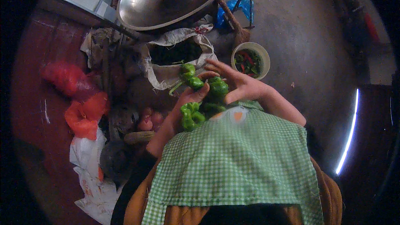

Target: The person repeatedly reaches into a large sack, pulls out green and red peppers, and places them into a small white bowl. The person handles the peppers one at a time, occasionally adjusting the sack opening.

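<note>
I see the left hand (pixel 189 98) pinching green peppers (pixel 196 83); the right hand (pixel 241 84) blurs, its grip I cannot tell.

The wide bowl (pixel 168 2) looks like smooth metal, bright with glare; the blue bag (pixel 246 7), glossy crinkled plastic. The green peppers (pixel 219 86) are smooth, shiny — the person's checked apron (pixel 233 162) matt cloth, the floor (pixel 296 29) dull.
</note>
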Available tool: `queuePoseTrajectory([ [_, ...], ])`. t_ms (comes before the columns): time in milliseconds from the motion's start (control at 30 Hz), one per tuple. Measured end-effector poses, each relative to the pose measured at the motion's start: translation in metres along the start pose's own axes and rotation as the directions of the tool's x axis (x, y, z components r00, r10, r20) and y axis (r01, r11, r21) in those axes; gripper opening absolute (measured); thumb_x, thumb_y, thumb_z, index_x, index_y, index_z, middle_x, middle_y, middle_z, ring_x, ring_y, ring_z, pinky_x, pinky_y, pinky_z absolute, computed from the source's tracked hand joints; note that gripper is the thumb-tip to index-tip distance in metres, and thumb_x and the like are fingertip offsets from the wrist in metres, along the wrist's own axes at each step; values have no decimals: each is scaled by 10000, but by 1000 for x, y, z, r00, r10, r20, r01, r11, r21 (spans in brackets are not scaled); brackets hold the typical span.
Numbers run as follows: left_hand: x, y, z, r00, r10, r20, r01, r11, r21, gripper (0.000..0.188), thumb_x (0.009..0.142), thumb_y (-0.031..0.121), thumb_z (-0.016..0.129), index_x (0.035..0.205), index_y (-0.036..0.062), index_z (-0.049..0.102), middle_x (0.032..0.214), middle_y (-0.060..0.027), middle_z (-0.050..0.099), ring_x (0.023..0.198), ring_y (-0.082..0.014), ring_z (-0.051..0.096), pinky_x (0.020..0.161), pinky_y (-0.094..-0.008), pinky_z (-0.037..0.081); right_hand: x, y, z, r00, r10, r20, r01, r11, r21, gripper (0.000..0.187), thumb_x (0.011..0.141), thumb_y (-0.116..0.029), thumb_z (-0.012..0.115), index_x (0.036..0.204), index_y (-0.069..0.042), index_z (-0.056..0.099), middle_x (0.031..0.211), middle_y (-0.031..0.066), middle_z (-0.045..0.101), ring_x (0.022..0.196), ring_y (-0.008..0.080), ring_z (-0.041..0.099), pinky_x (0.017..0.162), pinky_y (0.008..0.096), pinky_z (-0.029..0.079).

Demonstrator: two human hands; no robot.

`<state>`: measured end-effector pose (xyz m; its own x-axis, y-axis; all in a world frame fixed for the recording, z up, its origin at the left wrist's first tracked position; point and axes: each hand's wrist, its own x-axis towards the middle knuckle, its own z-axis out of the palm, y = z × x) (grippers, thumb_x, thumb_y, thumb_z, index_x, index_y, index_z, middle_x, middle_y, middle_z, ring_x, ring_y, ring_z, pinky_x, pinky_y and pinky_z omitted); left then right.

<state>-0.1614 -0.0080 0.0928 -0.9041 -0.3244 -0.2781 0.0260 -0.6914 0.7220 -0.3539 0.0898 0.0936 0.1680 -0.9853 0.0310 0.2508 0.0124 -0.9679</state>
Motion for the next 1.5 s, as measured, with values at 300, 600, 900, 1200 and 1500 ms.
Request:
queuePoseTrajectory([
  [300, 22, -11, 19, 993, -52, 105, 74, 973, -217, 785, 823, 515, 655, 1449, 181, 319, 1425, -160, 421, 1227, -348, 503, 966, -499, 487, -36, 11, -11, 843, 317, -434, -11, 818, 575, 397, 834, -39, 613, 1222, -33, 528, 1048, 109, 630, 949, 238, 640, 817, 393, 549],
  [600, 28, -21, 17, 966, -156, 207, 230, 884, -407, 653, 899, 511, 535, 1435, 218, 304, 1439, -229, 372, 1223, -403, 495, 968, -549, 474, -69, 25, -124, 508, -376, -775, -527, 576, -625, 451, 836, -239, 711, 1206, -31, 557, 1009, 135, 658, 873, 236, 658, 815, 357, 539],
  [900, 25, -21, 16, 985, -167, 40, 168, 893, -418, 558, 992, 463, 381, 1441, 147, 283, 1373, -185, 465, 1229, -301, 512, 988, -410, 487, -29, -45, 1, 997, 71, 38, -24, 715, -698, 244, 869, -191, 637, 1016, 2, 662, 851, 161, 663, 778, 175, 645, 719, 349, 506],
  [1200, -16, -3, 15, 977, -180, 115, 212, 778, -591, 574, 978, 552, 333, 1445, 219, 339, 1426, -225, 409, 1292, -394, 429, 1042, -586, 361, -29, -39, -19, 829, 406, -385, -309, 906, 289, 276, 949, -210, 596, 1136, -7, 595, 915, 44, 666, 745, 130, 651, 640, 246, 527],
  [1500, -17, 19, 9, 989, -86, 120, 127, 910, -394, 514, 999, 439, 362, 1423, 149, 374, 1330, -220, 495, 798, -234, 624, 720, -360, 541, -2, -12, -1, 866, 276, -417, -150, 939, 310, 222, 915, -203, 653, 1058, -34, 678, 986, 4, 618, 868, 96, 570, 761, 253, 494],
])
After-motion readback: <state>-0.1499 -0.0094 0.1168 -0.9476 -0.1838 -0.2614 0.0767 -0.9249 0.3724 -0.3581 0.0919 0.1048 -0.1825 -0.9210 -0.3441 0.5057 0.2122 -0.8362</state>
